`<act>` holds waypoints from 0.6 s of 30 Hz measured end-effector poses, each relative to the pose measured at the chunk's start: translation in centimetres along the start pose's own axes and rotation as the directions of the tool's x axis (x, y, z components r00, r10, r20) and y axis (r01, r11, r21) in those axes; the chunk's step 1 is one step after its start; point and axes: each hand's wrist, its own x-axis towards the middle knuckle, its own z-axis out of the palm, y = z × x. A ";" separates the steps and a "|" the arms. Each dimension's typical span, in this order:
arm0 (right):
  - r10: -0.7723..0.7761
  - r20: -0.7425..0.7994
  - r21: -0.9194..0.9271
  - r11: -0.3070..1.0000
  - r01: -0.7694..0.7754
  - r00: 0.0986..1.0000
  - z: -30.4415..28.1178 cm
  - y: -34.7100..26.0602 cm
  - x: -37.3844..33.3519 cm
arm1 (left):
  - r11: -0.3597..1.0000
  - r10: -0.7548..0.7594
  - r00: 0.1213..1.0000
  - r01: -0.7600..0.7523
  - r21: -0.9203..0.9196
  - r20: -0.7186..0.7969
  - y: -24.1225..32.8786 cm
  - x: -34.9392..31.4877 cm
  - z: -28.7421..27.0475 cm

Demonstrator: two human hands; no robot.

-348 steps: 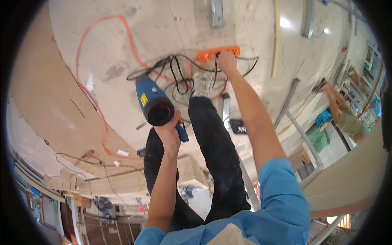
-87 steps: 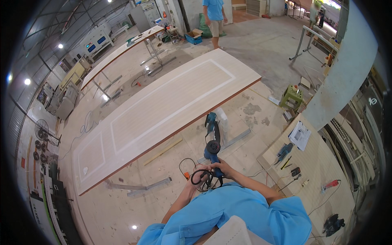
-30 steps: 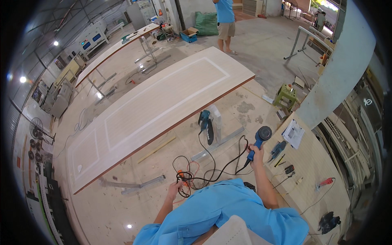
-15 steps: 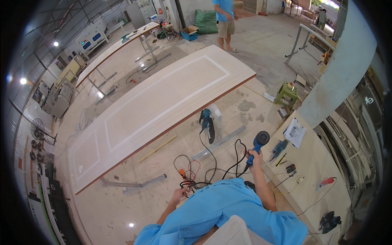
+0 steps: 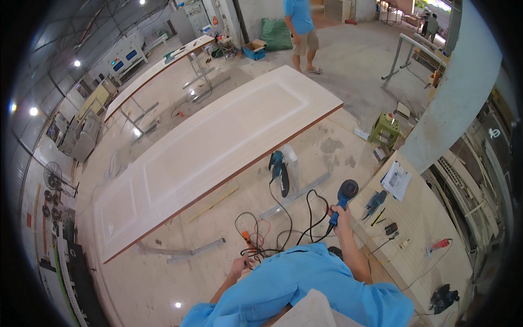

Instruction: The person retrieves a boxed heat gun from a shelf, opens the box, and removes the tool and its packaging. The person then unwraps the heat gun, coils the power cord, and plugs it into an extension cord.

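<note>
My right hand [image 5: 341, 217] is wrapped round the handle of a blue power tool [image 5: 338, 204] with a round black head, held up near the workbench's edge. A black cord [image 5: 309, 233] loops from its lower end toward my left. Low in the middle, my left hand [image 5: 241, 267] is closed on dark cords [image 5: 259, 253], its fingertips partly hidden among them. Just beyond lies an orange connector [image 5: 245, 236] with a thin red wire. Further ahead, a teal sander [image 5: 277, 161] with a black dust bag sits below the edge of a large pale panel [image 5: 218, 155].
A workbench [image 5: 430, 218] on my right carries papers [image 5: 396, 181], a grey-blue power tool [image 5: 375, 203], a red-handled tool [image 5: 439, 244] and small hand tools. A green stool [image 5: 384, 129] stands beyond it. Another person [image 5: 300, 32] in blue stands past the panel. Metal bars [image 5: 297, 193] lie below the panel.
The view has shifted slightly, so most things sit a little lower and further right. The other person's arm has lowered. My right hand still holds the power tool.
</note>
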 end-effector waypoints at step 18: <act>-0.235 0.768 -0.381 0.581 0.720 0.596 24.1 -11.5 3.8 | 0.880 0.211 0.973 -0.231 -0.415 -0.094 2.5 1.8 -0.5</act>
